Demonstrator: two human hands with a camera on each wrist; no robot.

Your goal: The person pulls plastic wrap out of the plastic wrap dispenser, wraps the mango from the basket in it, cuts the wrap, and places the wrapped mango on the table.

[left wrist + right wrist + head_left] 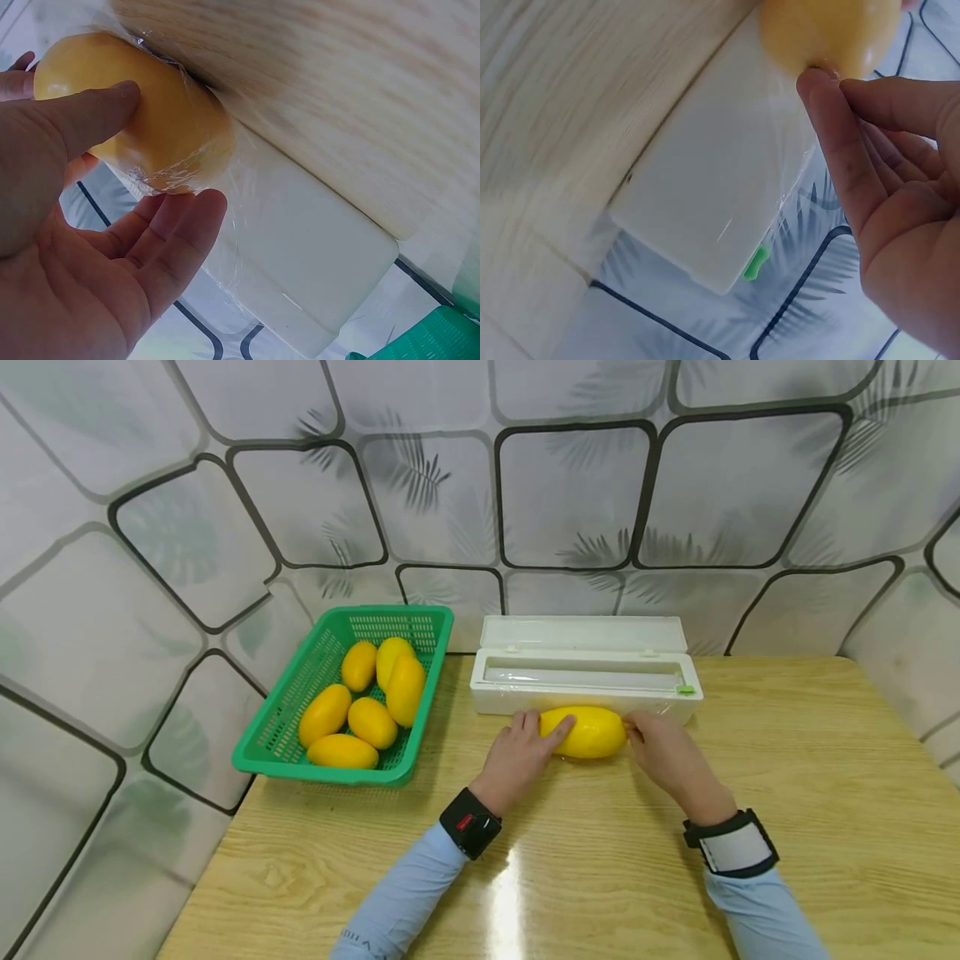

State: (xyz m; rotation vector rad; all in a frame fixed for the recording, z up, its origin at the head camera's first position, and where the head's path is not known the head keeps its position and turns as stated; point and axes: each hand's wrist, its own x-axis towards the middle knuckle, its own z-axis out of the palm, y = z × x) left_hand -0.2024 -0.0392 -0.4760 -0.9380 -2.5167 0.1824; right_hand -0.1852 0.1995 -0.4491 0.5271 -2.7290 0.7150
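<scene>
A yellow mango [588, 732] lies on its side in front of a white cling film dispenser [585, 703], with clear cling film [180, 174] wrinkled over one end. My left hand [517, 752] holds that mango, thumb across its side and fingers curled around the left end. At the opposite tip, my right hand [667, 756] pinches the film between thumb and forefinger, its fingertips right against the fruit. More film stretches from the mango over the dispenser's front in both wrist views. A green cutter slide [756, 263] sits at the dispenser's right end.
To the left stands a green basket [247, 758] with several more mangoes [342, 752] in it. The dispenser's lid [585, 632] is raised towards the patterned wall covering [573, 497] behind the wooden table [600, 877].
</scene>
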